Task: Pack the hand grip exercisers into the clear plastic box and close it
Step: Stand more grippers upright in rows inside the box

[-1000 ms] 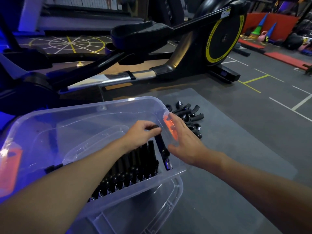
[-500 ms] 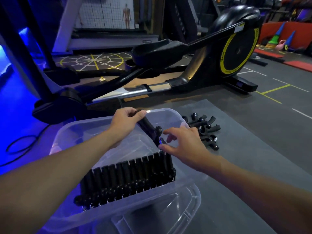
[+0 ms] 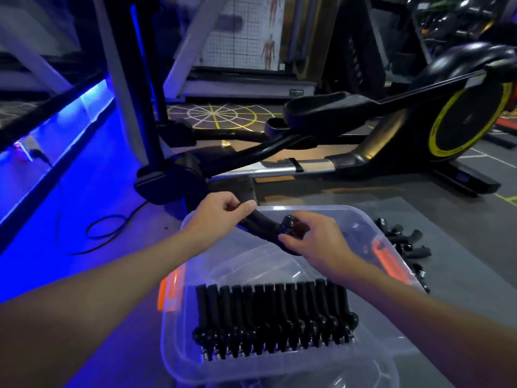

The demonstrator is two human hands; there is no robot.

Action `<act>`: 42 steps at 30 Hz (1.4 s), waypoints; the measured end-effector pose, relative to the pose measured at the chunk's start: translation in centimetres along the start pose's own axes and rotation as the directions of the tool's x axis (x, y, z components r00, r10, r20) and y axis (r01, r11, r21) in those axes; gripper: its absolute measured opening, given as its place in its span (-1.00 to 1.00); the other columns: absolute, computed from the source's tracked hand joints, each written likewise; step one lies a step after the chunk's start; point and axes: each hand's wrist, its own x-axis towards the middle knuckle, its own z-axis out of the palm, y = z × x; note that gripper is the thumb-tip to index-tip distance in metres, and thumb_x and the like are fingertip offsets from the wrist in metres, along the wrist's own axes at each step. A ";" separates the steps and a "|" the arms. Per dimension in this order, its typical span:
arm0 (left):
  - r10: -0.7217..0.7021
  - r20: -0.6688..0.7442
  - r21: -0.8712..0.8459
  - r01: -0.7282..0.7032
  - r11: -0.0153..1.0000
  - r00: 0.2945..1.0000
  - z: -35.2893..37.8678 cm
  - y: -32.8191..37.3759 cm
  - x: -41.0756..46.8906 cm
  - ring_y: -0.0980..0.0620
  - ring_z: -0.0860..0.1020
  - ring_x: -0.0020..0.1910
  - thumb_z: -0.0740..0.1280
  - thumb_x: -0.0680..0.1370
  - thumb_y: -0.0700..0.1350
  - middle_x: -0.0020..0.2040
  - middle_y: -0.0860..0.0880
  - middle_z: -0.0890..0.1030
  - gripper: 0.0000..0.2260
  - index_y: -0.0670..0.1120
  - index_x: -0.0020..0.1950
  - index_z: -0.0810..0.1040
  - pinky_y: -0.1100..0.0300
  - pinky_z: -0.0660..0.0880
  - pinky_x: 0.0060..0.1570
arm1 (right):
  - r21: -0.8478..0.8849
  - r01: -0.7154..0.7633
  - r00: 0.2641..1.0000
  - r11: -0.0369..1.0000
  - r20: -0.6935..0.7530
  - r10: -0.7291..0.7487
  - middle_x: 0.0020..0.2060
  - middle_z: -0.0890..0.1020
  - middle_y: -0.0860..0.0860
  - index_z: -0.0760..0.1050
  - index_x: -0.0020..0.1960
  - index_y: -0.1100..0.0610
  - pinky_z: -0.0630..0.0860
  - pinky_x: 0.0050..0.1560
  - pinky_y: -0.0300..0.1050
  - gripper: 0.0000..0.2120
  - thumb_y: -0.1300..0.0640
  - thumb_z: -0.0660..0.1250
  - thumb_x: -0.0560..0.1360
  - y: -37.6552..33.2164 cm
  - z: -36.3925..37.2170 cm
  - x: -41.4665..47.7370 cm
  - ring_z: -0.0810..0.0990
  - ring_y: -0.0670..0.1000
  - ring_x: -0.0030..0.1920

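Status: packing in progress, partly complete.

The clear plastic box (image 3: 361, 217) sits open on a grey floor mat (image 3: 461, 281). Inside it, along the near wall, a tidy row of black exercisers (image 3: 274, 320) stands side by side, knob ends toward the camera. The far half of the box holds none that can be seen.

One hand grip exerciser (image 3: 264, 229) is held above the far part of the box. The left hand (image 3: 215, 217) is curled round one handle end; the right hand (image 3: 316, 239) pinches it at the knob end. The hands are apart, both clamped on this one item.

Outstanding: a loose pile of exercisers (image 3: 402, 243) lies on the mat just beyond the right wall of the box. In my judgement, more than half are already packed. The box is not closed. The orange latches (image 3: 387, 260) hang free. A clear sheet under the near edge may be the lid (image 3: 372, 376); this cannot be confirmed.

Markings: the yellow ring on the exercise machine's flywheel (image 3: 461, 116) carries lettering, too small to read. No brand is legible on the box or the exercisers.
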 end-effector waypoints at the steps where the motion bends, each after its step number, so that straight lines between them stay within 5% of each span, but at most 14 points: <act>1: 0.024 0.016 0.063 -0.025 0.998 1.000 -0.8 -0.6 -0.1 0.11 0.47 -0.39 0.40 0.50 0.16 -0.38 0.07 0.53 -0.69 -0.08 -0.21 0.57 0.13 0.43 -0.31 | -0.007 0.005 0.999 1.000 0.036 -0.005 -0.39 0.56 -0.10 0.56 -0.21 0.03 0.39 -0.32 -0.29 -0.88 0.09 0.50 0.40 0.1 0.2 0.2 0.49 -0.16 -0.35; 6: 0.098 0.065 0.369 -0.115 0.922 0.993 -3.7 -2.3 -0.9 0.11 0.49 0.10 0.26 0.44 0.33 0.08 0.18 0.54 -0.61 0.12 0.12 0.51 0.02 0.38 0.19 | -0.053 0.054 0.974 0.997 0.225 -0.041 -0.38 0.60 -0.07 0.52 -0.28 -0.08 0.34 -0.33 -0.32 -0.79 0.13 0.53 0.39 0.8 2.6 0.9 0.47 -0.18 -0.37; 10: 0.078 0.178 0.424 -0.148 0.893 0.981 -3.9 -3.7 -1.7 0.10 0.43 0.26 0.27 0.50 0.30 0.32 0.19 0.43 -0.48 0.08 0.37 0.40 -0.07 0.35 0.30 | -0.077 0.081 0.962 0.994 0.266 -0.058 -0.40 0.56 -0.10 0.52 -0.32 -0.09 0.33 -0.31 -0.33 -0.77 0.12 0.52 0.39 1.3 5.4 1.7 0.49 -0.18 -0.33; 13: 0.093 0.203 0.379 -0.166 0.911 0.975 -4.0 -4.4 -1.9 0.13 0.39 0.28 0.17 0.44 0.38 0.33 0.22 0.38 -0.39 0.11 0.41 0.34 -0.06 0.39 0.30 | -0.098 0.069 0.956 0.993 0.291 -0.038 -0.31 0.61 -0.09 0.63 -0.17 -0.03 0.45 -0.21 -0.18 -0.93 0.09 0.51 0.40 1.9 7.0 2.1 0.54 -0.09 -0.26; 17: 0.125 0.230 0.393 -0.209 0.896 0.965 -4.0 -4.4 -1.9 0.16 0.34 0.29 0.14 0.43 0.36 0.34 0.19 0.38 -0.37 0.07 0.41 0.36 0.05 0.38 0.31 | -0.197 0.072 0.947 0.978 0.321 -0.005 -0.32 0.63 -0.06 0.57 -0.18 0.00 0.55 -0.19 -0.02 -0.89 0.00 0.47 0.36 3.3 8.8 2.6 0.58 -0.01 -0.25; 25: 0.139 0.235 0.406 -0.227 0.885 0.962 -3.9 -4.9 -1.6 0.15 0.36 0.27 0.23 0.43 0.30 0.29 0.23 0.38 -0.43 0.08 0.37 0.38 0.06 0.41 0.26 | -0.210 0.102 0.902 0.972 0.432 -0.001 -0.31 0.65 -0.10 0.61 -0.06 -0.07 0.59 -0.13 -0.06 -0.82 -0.06 0.45 0.36 5.2 11.1 3.2 0.61 -0.07 -0.25; 31: 0.127 0.227 0.404 -0.212 0.890 0.966 -3.8 -5.0 -1.4 0.14 0.36 0.24 0.22 0.42 0.30 0.26 0.24 0.37 -0.45 0.10 0.35 0.39 -0.03 0.44 0.23 | -0.233 0.127 0.865 0.964 0.502 0.007 -0.31 0.58 -0.06 0.62 -0.11 0.06 0.36 -0.23 -0.17 -0.87 0.02 0.46 0.44 5.0 11.5 2.9 0.53 -0.03 -0.25; 36: 0.122 0.230 0.406 -0.209 0.890 0.966 -3.8 -5.1 -1.4 0.12 0.37 0.23 0.20 0.41 0.29 0.26 0.23 0.37 -0.45 0.09 0.34 0.40 -0.06 0.46 0.20 | -0.156 0.108 0.855 0.982 0.518 -0.012 -0.11 0.71 -0.05 0.67 0.03 0.01 0.49 -0.04 -0.20 -0.81 0.08 0.48 0.42 5.1 11.0 2.7 0.62 -0.07 -0.10; 42: 0.125 0.230 0.407 -0.212 0.888 0.965 -3.8 -4.9 -1.4 0.11 0.37 0.22 0.18 0.41 0.28 0.27 0.20 0.38 -0.44 0.07 0.34 0.41 -0.05 0.46 0.19 | -0.084 0.065 0.852 0.994 0.524 -0.011 -0.09 0.72 -0.06 0.67 0.07 0.02 0.56 0.08 -0.09 -0.76 0.08 0.49 0.40 5.1 10.5 2.3 0.66 -0.06 -0.08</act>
